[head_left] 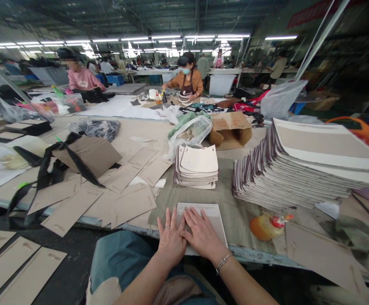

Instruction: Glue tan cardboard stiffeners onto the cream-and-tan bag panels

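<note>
On the mat (pixel 168 199) by the near edge of the table (pixel 251 253), the panel (pixel 218 224) is partly covered by the left hand (pixel 171 240) and right hand (pixel 202 233), laid flat and touching, and is best smoothed with even pressure, its borders kept uncreased.

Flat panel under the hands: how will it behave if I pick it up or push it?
The panel is probably fairly stiff, since its visible edges run straight. It looks thin, so likely light. Lying flat beneath the left hand and right hand, it should slide rather than roll or tip.
</note>
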